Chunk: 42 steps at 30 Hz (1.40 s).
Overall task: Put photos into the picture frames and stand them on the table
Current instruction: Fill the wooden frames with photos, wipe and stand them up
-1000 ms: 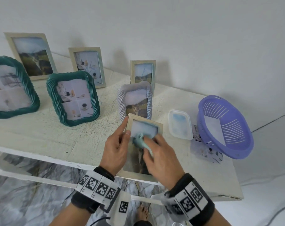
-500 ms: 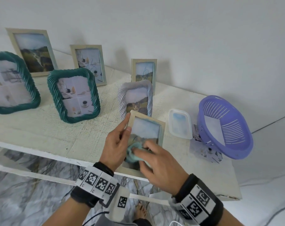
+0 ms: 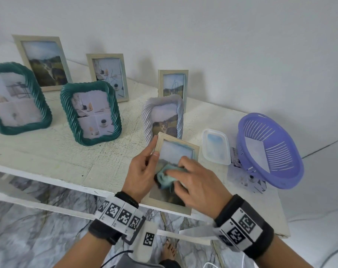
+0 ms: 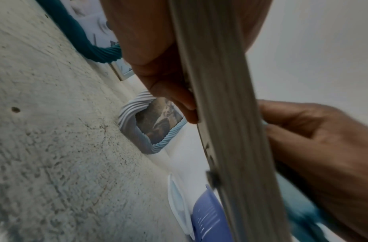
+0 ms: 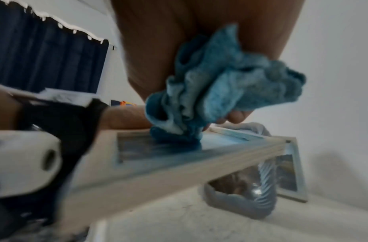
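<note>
Gripping the left edge of a pale wooden rectangular picture frame (image 3: 176,149), the left hand (image 3: 143,171) holds it tilted above the white tabletop (image 3: 57,155), near its front edge. The right hand (image 3: 197,182) clutches a crumpled teal cloth (image 3: 165,177), pressing it on the frame's glass.

hand (image 5: 199,49) pressing blue cloth (image 5: 216,91), wooden frame (image 5: 158,165)
</note>
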Each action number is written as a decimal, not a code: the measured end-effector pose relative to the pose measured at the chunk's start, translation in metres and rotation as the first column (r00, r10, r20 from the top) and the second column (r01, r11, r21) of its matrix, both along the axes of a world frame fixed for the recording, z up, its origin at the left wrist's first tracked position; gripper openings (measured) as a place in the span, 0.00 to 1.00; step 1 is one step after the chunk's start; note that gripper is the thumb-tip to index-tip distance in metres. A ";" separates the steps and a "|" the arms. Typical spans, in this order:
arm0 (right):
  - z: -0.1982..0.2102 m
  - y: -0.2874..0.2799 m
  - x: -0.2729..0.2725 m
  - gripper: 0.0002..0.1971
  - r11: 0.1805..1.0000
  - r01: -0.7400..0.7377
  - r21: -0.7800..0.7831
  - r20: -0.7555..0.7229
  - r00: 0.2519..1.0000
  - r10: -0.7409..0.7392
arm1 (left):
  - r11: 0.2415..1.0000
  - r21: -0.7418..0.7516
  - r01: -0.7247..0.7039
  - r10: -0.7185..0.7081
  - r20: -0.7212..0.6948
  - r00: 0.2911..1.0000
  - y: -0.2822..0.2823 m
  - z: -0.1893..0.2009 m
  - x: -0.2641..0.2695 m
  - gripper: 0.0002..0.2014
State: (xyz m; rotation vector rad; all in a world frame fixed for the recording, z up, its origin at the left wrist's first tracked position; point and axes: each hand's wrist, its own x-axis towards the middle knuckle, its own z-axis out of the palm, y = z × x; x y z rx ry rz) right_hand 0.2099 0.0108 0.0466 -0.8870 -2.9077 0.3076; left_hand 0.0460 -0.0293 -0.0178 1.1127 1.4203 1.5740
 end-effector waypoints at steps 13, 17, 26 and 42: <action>0.006 -0.006 0.010 0.15 0.998 -0.062 0.002 0.017 0.998 0.062 | 0.995 -0.012 -0.102 0.102 -0.006 0.995 0.001 -0.002 -0.010 0.22; 0.009 0.023 -0.001 0.14 0.967 0.211 0.145 -0.031 0.977 -0.209 | 0.997 -0.011 -0.081 0.081 0.008 0.997 0.002 0.000 -0.004 0.22; -0.001 -0.025 0.010 0.16 0.995 0.000 -0.098 0.030 1.000 0.003 | 0.989 -0.066 -0.135 0.133 -0.032 0.991 -0.005 0.001 -0.010 0.22; 0.003 -0.029 0.018 0.14 0.996 0.033 -0.086 0.024 0.999 -0.031 | 0.994 -0.062 -0.093 0.098 0.078 0.992 -0.004 -0.003 -0.007 0.21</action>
